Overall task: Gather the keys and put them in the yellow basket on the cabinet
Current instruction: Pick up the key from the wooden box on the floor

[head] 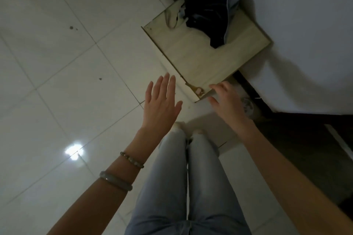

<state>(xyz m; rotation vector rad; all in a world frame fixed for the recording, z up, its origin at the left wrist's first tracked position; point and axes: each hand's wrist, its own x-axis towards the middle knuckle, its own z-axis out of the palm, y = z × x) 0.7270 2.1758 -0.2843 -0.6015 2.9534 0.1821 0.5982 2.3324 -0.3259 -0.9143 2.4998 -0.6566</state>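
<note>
Over the pale tiled floor (57, 63), both hands reach toward a low wooden cabinet (206, 55) by the white wall (305, 25).

Left hand (162, 105) is spread flat, fingers loose, gripping nothing, hovering just beside the cabinet's near corner. Right hand (227, 101) is open too, fingers curled a little, right at that corner next to a small pinkish fitting (199, 91), empty. Dark clothes (208, 5) and a thin cord (171, 19) lie heaped on the cabinet top. Two bracelets (124, 170) circle the left wrist, light jeans (191, 187) below. Keys and yellow basket: neither shows from this angle.
</note>
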